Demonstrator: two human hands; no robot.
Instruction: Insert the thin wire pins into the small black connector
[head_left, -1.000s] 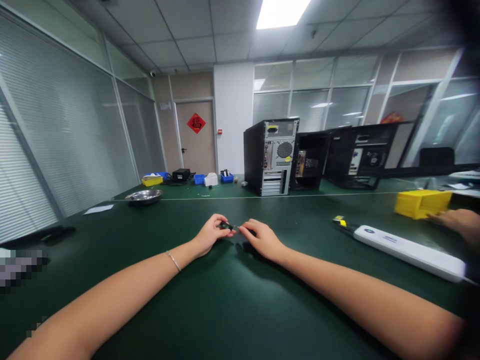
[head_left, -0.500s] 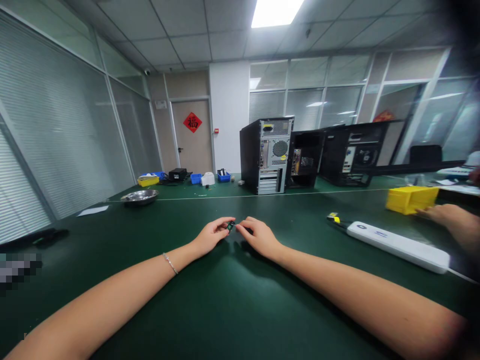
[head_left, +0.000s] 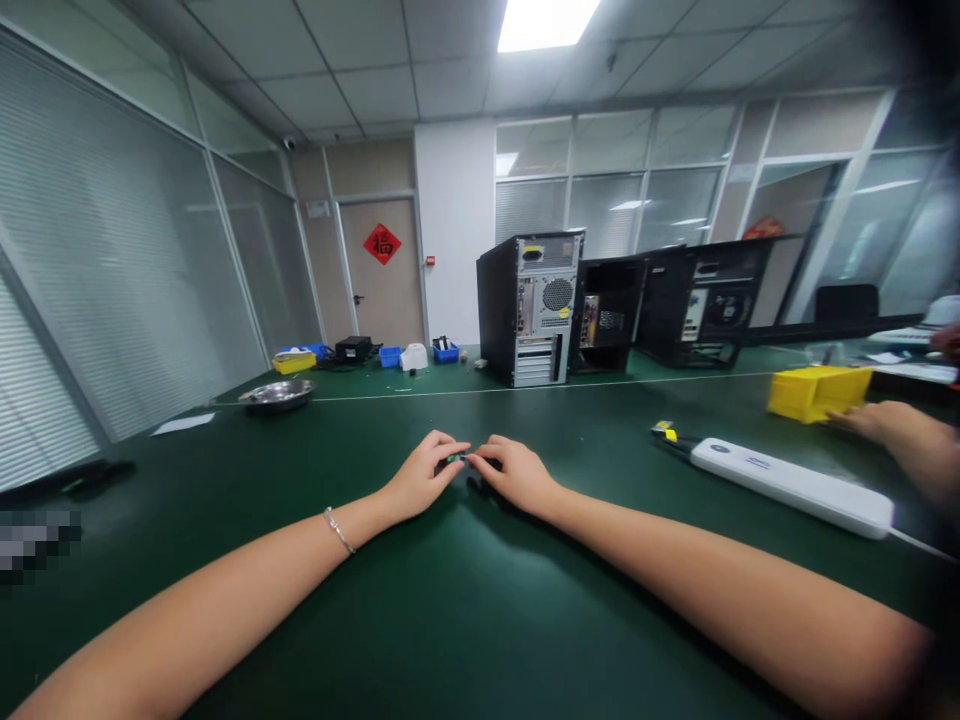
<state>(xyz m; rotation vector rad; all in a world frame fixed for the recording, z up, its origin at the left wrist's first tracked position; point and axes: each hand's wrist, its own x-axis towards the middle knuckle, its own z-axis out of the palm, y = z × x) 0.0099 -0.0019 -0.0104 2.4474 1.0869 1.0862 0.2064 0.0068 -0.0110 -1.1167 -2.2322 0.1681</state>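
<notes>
My left hand pinches a small green and dark piece between thumb and fingers, low over the dark green tabletop. Its exact kind is too small to make out. Facing it, my right hand has thumb and forefinger pressed together right at the piece's right end. Whatever these right fingertips hold is hidden. The two hands almost meet at the fingertips, and a silver bracelet circles my left wrist.
A white power strip lies to the right. Beyond it, another person's hand touches a yellow bin. Computer cases stand at the back. A metal bowl and small blue bins sit at back left.
The small green piece has turned between my left fingers and shows less of its face. Both hands stay close together in nearly the same place.
</notes>
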